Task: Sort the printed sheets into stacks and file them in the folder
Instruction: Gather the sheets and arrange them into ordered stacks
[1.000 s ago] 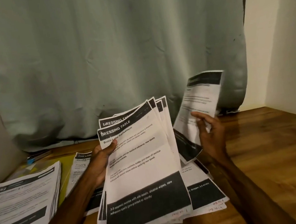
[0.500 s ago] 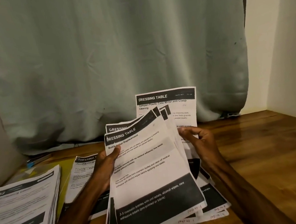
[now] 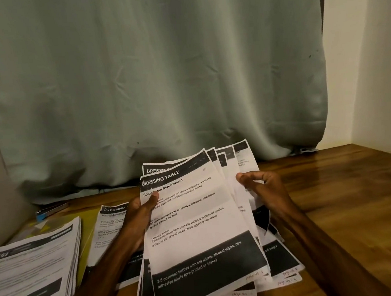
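A wooden worktop (image 3: 350, 204) with a glossy, dark-grained surface is running into a corner of the room, where a plain pale wall (image 3: 372, 59) is rising on the right. A grey-green curtain (image 3: 159, 79) is hanging across the whole back, its creased hem bunching on the rear edge of the wood. Above the middle of the worktop, the left hand (image 3: 139, 215) is gripping a fanned bundle of sheets (image 3: 197, 231), with its thumb pressing on the top page headed "DRESSING TABLE". The right hand (image 3: 263, 189) is pinching the right edge of the rear pages of that bundle, its fingers curling round them. More loose sheets (image 3: 284, 258) are lying flat under the bundle, their dark footers showing. At the left, a thick stack (image 3: 29, 271) of printed pages is resting on a yellow folder (image 3: 85, 242), and a thinner stack (image 3: 111, 222) is lying just beside it, partly hidden by the left forearm. A small blue item (image 3: 45, 213), too blurred to tell, is sitting near the curtain hem at the back left
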Demonstrator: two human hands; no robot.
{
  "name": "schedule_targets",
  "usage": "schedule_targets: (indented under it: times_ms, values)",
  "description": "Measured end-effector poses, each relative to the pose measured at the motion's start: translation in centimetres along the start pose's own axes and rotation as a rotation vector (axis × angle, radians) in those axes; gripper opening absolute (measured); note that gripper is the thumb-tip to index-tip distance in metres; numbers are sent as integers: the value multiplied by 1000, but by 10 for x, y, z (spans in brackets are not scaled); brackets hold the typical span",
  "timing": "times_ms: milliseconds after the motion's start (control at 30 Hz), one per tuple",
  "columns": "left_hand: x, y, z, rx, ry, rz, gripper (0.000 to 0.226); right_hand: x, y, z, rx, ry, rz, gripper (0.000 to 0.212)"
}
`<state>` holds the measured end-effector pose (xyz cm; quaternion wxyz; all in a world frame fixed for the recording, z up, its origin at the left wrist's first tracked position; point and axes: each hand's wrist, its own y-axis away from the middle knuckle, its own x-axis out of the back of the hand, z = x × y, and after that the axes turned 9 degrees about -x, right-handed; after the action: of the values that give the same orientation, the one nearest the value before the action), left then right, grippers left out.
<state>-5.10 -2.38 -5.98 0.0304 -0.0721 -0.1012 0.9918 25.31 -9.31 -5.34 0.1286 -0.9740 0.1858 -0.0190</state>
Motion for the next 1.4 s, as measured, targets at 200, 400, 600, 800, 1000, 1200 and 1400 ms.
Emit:
schedule_targets:
  times_ms: [200, 400, 600, 800, 1000, 1200, 1400]
  values:
    - [12, -6, 3, -15, -208, 67, 17, 21, -6, 7, -2, 164, 58, 15]
    - [23, -11, -3, 5, -223, 37, 17, 38, -19, -1, 217, 465, 188, 16]
    - [24, -13, -6, 15, -200, 30, 18, 59, -16, -69, 432, 751, 381, 75]
    - [22, -8, -1, -10, -139, 43, 15, 55, -19, -115, 465, 403, 708, 76]
    - [31, -10, -1, 14, 42, 37, 27, 47, -19, -65, 280, 192, 673, 35]
    - [41, -14, -1, 54, 216, 26, 44, 52, -22, -5, -101, 225, 438, 29]
    - [37, -17, -7, 110, 236, -38, 38, 30, 8, 0, -159, 252, 69, 21]
